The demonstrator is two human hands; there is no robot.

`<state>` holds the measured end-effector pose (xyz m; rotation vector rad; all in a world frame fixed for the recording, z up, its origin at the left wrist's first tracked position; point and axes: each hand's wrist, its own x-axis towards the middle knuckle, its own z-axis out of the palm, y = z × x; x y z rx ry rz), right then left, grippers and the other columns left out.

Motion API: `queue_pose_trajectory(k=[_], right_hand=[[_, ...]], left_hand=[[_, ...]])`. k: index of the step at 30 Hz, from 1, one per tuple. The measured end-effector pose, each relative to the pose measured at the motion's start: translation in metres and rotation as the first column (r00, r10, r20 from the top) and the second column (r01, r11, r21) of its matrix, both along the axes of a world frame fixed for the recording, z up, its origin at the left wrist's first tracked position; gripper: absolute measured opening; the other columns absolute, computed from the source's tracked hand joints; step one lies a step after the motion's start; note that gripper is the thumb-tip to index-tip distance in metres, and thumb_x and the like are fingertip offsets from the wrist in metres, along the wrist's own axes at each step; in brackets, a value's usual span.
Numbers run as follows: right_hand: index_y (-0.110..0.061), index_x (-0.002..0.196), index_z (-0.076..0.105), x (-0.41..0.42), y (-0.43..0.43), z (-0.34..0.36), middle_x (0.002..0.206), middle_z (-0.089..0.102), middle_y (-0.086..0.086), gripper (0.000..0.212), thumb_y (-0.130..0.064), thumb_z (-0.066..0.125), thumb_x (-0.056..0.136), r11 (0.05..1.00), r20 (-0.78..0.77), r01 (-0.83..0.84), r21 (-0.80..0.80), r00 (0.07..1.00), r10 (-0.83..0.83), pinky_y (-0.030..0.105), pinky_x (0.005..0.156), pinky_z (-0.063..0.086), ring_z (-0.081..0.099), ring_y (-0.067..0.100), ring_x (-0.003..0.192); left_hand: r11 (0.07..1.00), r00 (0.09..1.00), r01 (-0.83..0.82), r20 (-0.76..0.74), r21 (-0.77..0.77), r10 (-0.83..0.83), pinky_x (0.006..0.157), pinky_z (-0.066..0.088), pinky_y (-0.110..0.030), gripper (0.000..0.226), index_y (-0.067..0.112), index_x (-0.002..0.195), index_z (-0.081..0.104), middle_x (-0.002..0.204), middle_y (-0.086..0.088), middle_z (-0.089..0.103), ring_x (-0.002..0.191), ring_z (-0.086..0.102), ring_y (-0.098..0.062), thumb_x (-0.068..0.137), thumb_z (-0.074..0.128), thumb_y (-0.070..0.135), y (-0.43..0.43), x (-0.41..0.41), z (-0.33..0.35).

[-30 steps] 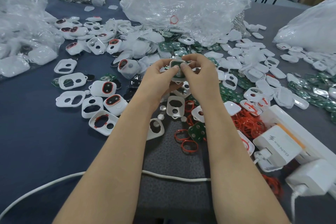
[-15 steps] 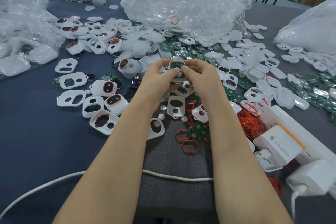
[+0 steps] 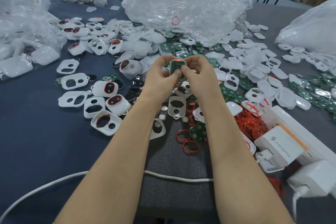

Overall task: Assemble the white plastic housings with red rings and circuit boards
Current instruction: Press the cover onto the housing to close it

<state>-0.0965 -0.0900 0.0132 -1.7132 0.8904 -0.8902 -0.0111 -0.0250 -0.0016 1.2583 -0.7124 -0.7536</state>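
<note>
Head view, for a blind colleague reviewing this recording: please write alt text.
A left hand and a right hand pinch a white housing with a green circuit board inside, above a table strewn with loose housings, red rings and bags.

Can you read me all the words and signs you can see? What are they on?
"GaN": on the white charger, printed sideways; the smaller letters after it are too blurred to read.
A lightning-bolt sign: on the same charger.
Held circuit board: tiny print, too small to read.
Nothing else has words I can read.
</note>
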Motion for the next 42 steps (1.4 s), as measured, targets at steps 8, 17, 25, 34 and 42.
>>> queue_pose_trajectory(k=[8,17,25,34,42], right_hand=[[-0.013,0.094,0.058,-0.002,0.000,0.000,0.097,0.064,0.006,0.010,-0.004,0.057,0.090,1.000,0.017,0.025,0.007,1.000,-0.026,0.035,0.087,0.052,0.061,0.017,0.092],[-0.016,0.096,0.060,-0.003,0.002,0.004,0.103,0.068,0.006,0.009,-0.008,0.058,0.092,0.998,0.018,0.039,0.045,0.999,-0.040,0.036,0.091,0.053,0.065,0.020,0.098],[-0.020,0.099,0.063,-0.003,0.001,0.002,0.092,0.066,-0.003,0.011,-0.014,0.058,0.092,0.999,-0.017,0.051,-0.010,0.999,-0.051,0.011,0.070,0.047,0.063,0.006,0.083],[-0.016,0.123,0.059,-0.039,-0.032,-0.001,0.129,0.057,0.007,0.033,-0.010,0.040,0.097,0.878,-0.389,0.375,-0.298,0.792,-0.471,0.035,0.095,0.044,0.053,0.028,0.117],[-0.014,0.128,0.055,-0.033,-0.030,-0.008,0.122,0.060,0.010,0.038,-0.008,0.047,0.091,0.901,-0.603,0.298,-0.316,0.670,-0.433,0.044,0.102,0.036,0.049,0.031,0.119]], left_hand=[[1.000,0.999,0.026,0.029,0.016,-0.027,0.068,0.058,-0.025,0.026,0.024,0.100,0.057,0.073,0.001,0.073,0.070,0.071,-0.011,0.093,0.056,-0.001,-0.001,0.001,-0.002],[1.000,1.000,-0.003,0.003,0.014,0.003,0.081,0.059,-0.036,0.025,0.021,0.106,0.058,0.078,-0.002,0.073,0.078,0.072,-0.015,0.093,0.058,0.000,-0.003,-0.001,-0.001],[0.997,0.997,-0.077,0.024,0.011,0.077,0.073,0.059,-0.029,0.025,0.023,0.100,0.057,0.080,-0.003,0.073,0.074,0.073,-0.014,0.092,0.058,0.000,-0.001,0.001,0.000],[0.990,0.986,-0.144,-0.089,0.003,0.144,0.071,0.060,-0.029,0.026,0.024,0.095,0.054,0.084,-0.004,0.070,0.076,0.073,-0.015,0.093,0.057,-0.002,-0.001,0.001,0.003],[0.981,0.956,-0.192,-0.219,0.023,0.192,0.071,0.059,-0.027,0.022,0.020,0.099,0.054,0.098,-0.010,0.067,0.081,0.073,-0.017,0.094,0.056,-0.001,0.000,0.004,0.005]])
